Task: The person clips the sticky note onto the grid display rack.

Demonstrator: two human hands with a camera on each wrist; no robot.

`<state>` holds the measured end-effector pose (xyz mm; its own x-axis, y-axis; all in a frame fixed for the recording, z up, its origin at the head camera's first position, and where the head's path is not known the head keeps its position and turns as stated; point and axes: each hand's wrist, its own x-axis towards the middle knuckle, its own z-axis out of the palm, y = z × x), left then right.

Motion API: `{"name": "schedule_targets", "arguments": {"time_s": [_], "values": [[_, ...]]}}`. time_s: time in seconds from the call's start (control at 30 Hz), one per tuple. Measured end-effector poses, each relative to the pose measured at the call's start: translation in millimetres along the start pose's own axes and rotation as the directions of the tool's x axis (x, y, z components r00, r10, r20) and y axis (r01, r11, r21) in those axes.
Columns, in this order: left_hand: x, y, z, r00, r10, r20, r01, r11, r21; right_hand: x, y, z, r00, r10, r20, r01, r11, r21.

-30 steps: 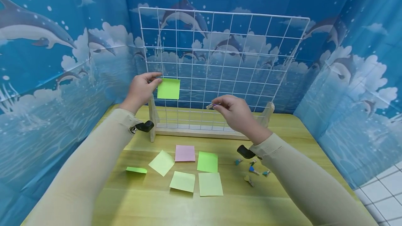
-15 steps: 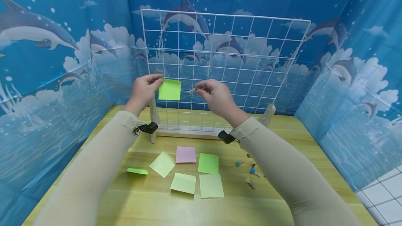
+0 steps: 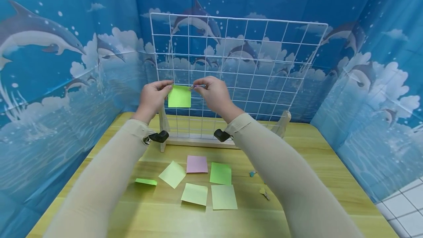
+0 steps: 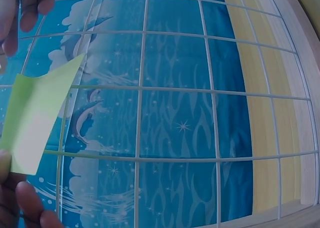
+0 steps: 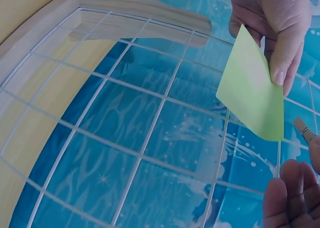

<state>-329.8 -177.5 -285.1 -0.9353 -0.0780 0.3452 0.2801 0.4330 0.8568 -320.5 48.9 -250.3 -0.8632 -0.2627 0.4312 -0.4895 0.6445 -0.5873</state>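
Observation:
My left hand pinches a bright green sticky note by its upper left corner, against the front of the white wire grid. In the right wrist view the note hangs slightly bent from the thumb and fingers. My right hand pinches a small wooden clothespin between thumb and forefinger, close to the note's upper right corner. Most of the clothespin is covered by my fingers in the head view. In the left wrist view, the right hand's other fingers hang loosely.
On the wooden table lie a pink note, a green note, several pale yellow notes and a folded green one. A yellow clothespin and a teal one lie right, beside my sleeve. Wooden feet support the grid.
My right hand has moved left and up with the clothespin, from the grid's middle to the note's right corner. The left hand holds the note in nearly the same place.

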Motion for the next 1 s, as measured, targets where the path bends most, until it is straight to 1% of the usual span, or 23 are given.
{"name": "schedule_targets", "arguments": {"time_s": [0.2, 0.4, 0.77, 1.0], "values": [[-0.1, -0.8, -0.9, 1.000, -0.019, 0.007, 0.019, 1.000, -0.015, 10.0, -9, 10, 1.000, 0.029, 0.002, -0.029, 0.999, -0.015], [0.0, -1.3, -1.9, 1.000, -0.023, 0.018, 0.023, 0.999, -0.027, 16.6, -13, 18, 0.996, 0.083, 0.008, -0.084, 0.995, 0.048], [-2.6, -2.6, -0.7, 0.999, -0.038, 0.021, 0.040, 0.997, -0.067, 21.0, -15, 30, 0.998, 0.060, -0.020, -0.059, 0.997, 0.045], [-2.9, -2.2, 0.4, 0.999, -0.037, 0.017, 0.039, 0.995, -0.089, 21.3, -18, 28, 0.999, 0.049, -0.021, -0.049, 0.999, 0.012]]}}
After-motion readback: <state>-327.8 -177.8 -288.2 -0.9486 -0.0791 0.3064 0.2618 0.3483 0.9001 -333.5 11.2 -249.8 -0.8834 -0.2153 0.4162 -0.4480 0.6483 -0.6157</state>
